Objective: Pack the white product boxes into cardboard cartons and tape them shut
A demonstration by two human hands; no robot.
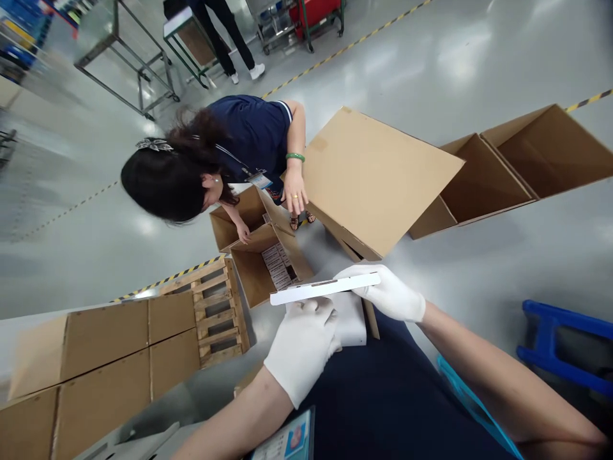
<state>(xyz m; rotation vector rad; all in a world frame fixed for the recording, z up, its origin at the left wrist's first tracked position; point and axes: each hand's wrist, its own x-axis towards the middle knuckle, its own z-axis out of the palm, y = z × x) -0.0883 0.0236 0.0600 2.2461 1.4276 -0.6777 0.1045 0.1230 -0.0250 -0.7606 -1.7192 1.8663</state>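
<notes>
- A flat white box [325, 289] was held level just below the middle of the frame, gripped at both ends by white-gloved hands.
- The right hand [390, 295] was closed round its right end. The left hand [301, 348] was curled in narrow against the left end from below.
- A second white piece [352, 322] was tucked under the box. Whether it was gripped too couldn't really be told.
- Just above the box in the frame, an open carton [253, 278] was seen on the floor, with small labelled packs [278, 265] stacked inside.
- That carton was being reached into by a co-worker's hand [244, 233], left of centre. The co-worker's other hand [294, 191] was rested on a flap.
- A big cardboard carton [378, 179] was tipped at centre right, and a wooden pallet [215, 306] was parked at lower left of centre.
- Step in hand, at a guess: the box was being held in mid-air near the open carton and hadn't been set down anywhere.
- For any next move, that two-ended hold would need to be kept steady so the box stays flat, and the co-worker's hands would need to be steered clear of.
</notes>
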